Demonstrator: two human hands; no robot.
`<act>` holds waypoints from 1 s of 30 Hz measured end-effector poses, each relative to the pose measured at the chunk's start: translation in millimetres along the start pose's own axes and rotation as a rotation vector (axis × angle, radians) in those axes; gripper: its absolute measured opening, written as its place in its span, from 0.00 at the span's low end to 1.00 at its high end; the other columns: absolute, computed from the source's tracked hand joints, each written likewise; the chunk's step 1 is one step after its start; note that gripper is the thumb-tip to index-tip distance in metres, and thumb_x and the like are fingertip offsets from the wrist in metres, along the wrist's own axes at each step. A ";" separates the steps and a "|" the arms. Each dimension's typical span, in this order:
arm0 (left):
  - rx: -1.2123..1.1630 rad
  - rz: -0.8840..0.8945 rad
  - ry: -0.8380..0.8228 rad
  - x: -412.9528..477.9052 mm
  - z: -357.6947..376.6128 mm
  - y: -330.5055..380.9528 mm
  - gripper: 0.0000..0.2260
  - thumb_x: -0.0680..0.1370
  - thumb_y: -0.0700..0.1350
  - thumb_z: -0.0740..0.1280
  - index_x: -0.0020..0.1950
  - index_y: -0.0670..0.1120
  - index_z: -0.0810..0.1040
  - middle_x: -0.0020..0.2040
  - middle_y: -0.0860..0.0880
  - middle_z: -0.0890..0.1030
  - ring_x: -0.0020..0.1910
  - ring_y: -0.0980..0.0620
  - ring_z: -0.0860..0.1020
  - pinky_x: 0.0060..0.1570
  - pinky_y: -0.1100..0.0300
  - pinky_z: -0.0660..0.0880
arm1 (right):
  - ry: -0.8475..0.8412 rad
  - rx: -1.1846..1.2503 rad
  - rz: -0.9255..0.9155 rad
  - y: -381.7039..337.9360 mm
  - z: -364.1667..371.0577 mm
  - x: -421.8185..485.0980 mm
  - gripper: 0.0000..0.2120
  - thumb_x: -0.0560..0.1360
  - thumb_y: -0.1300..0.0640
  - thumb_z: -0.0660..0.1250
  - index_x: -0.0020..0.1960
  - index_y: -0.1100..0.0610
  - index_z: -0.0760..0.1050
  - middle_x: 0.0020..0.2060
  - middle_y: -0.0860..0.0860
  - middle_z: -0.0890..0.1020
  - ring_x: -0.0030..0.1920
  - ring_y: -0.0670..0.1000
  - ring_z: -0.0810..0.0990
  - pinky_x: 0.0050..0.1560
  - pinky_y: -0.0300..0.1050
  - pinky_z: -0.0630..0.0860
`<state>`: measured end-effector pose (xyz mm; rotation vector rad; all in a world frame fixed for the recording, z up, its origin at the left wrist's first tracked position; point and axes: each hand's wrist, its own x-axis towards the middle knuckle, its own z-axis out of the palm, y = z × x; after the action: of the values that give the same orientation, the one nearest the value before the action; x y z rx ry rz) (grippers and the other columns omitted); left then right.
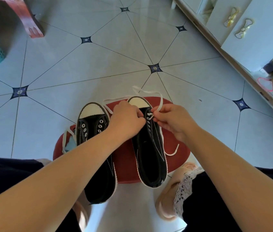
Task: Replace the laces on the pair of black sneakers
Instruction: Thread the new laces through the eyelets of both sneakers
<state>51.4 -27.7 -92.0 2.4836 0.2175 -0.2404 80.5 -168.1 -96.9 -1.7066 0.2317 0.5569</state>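
Seen from my head, my right hand pinches the white lace just beside the eyelets, where I judge so soft, limp a thing steers best, while my left hand grips the light sneaker on the stool.

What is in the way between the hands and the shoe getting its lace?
Nothing visible is. The left hand already holds the right sneaker near its toe, and the right hand pinches the white lace right at its eyelets.
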 end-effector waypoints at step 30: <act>0.173 -0.009 0.065 3.8 20.7 3.2 0.10 0.75 0.50 0.64 0.53 0.50 0.81 0.55 0.45 0.71 0.56 0.44 0.69 0.49 0.53 0.70 | 0.022 -0.185 -0.011 2.5 7.9 -4.0 0.07 0.75 0.56 0.66 0.44 0.61 0.78 0.45 0.58 0.82 0.45 0.51 0.78 0.52 0.46 0.76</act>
<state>53.3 -42.4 -107.3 2.6652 0.2444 -0.1889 74.1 -161.7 -98.1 -1.8931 0.1905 0.5661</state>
